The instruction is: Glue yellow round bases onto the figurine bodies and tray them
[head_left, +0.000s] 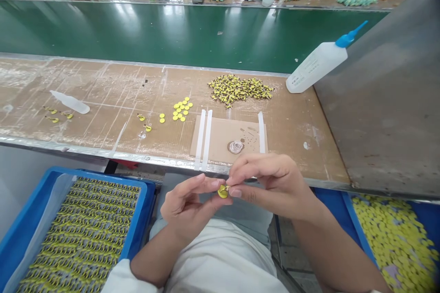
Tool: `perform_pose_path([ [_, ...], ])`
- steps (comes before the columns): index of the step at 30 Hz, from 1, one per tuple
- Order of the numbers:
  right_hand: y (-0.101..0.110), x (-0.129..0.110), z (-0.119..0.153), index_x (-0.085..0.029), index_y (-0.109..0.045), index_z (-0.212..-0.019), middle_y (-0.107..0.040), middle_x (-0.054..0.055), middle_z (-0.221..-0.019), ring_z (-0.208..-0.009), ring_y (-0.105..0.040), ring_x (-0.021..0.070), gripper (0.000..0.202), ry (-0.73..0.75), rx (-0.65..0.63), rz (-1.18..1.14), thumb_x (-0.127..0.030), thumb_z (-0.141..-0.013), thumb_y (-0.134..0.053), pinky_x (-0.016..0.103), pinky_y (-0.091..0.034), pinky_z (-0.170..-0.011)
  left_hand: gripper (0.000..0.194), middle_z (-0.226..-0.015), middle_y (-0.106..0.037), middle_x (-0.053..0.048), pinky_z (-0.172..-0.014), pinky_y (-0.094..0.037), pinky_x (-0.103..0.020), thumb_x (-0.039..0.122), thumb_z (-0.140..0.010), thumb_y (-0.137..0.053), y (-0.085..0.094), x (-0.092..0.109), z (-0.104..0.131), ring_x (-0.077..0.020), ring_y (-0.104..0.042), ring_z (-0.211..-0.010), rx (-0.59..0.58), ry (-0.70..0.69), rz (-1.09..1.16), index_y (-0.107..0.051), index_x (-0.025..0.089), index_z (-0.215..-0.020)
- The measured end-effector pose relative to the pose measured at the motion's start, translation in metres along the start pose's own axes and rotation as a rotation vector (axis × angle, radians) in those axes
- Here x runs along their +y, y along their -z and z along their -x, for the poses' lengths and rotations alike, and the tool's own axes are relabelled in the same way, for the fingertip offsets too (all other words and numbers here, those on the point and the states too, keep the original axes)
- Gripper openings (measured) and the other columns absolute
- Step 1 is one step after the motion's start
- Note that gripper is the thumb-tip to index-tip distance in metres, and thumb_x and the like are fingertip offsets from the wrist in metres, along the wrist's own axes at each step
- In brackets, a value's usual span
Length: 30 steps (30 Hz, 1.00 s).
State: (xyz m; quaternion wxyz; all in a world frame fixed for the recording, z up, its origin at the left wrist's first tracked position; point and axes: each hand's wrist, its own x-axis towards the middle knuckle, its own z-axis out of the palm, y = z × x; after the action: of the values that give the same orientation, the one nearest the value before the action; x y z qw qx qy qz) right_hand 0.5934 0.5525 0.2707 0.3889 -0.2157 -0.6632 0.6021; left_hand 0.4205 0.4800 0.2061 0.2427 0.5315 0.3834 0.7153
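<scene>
Just in front of the bench edge, my left hand (194, 199) pinches a small yellow disc (222, 192) between thumb and fingertips. My right hand (271, 181) meets it from the other side, its thumb and fingers closed on a tiny piece at the disc, mostly hidden by the fingertips. Beyond the hands, a cardboard sheet (216, 142) with white tape strips carries a blob of clear glue (235, 147). Loose yellow discs (180, 110) lie to its left, near a few discs with small dark parts on them (147, 128). Behind it is a pile of tiny yellow-and-black pieces (237, 90).
A glue bottle (316, 66) with a blue nozzle leans against a metal panel (388, 91) at right. Blue trays hold rows of finished-looking pieces (82, 229) at lower left and yellow discs (395, 238) at lower right. A green conveyor belt (154, 32) separates co-workers opposite.
</scene>
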Motion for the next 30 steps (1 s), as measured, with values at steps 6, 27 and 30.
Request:
perform_pose_path([
  [6,-0.001,0.002,-0.001,-0.019,-0.081,-0.098,-0.073,0.006,-0.085,-0.074,-0.066,0.0155,0.015,-0.001,0.014,0.002,-0.008,-0.088,-0.079,0.023,-0.051,-0.064,0.069,-0.091,-0.082,-0.001,-0.072,-0.069,-0.031,0.014,-0.066,-0.093,0.000,-0.001,0.001,-0.0209,-0.079,-0.072,0.018,0.013,-0.003,-0.067,0.028,-0.128],
  [27,-0.005,0.016,-0.010,-0.013,-0.080,-0.087,-0.069,0.006,-0.070,-0.054,-0.062,0.0131,0.032,-0.191,0.241,0.103,-0.043,-0.081,-0.089,0.020,-0.052,-0.048,0.041,-0.079,-0.081,-0.004,-0.059,-0.059,-0.011,0.027,-0.062,-0.096,-0.009,-0.011,-0.008,-0.0125,-0.077,-0.067,0.054,1.161,0.723,-0.077,0.017,-0.097],
  [30,-0.004,0.017,-0.009,-0.014,-0.080,-0.086,-0.068,0.005,-0.070,-0.055,-0.060,0.0119,0.026,-0.178,0.244,0.117,-0.039,-0.083,-0.088,0.019,-0.053,-0.049,0.041,-0.078,-0.081,-0.004,-0.059,-0.061,-0.014,0.025,-0.061,-0.096,-0.008,-0.013,-0.007,-0.0129,-0.076,-0.063,0.083,1.108,0.673,-0.077,0.017,-0.096],
])
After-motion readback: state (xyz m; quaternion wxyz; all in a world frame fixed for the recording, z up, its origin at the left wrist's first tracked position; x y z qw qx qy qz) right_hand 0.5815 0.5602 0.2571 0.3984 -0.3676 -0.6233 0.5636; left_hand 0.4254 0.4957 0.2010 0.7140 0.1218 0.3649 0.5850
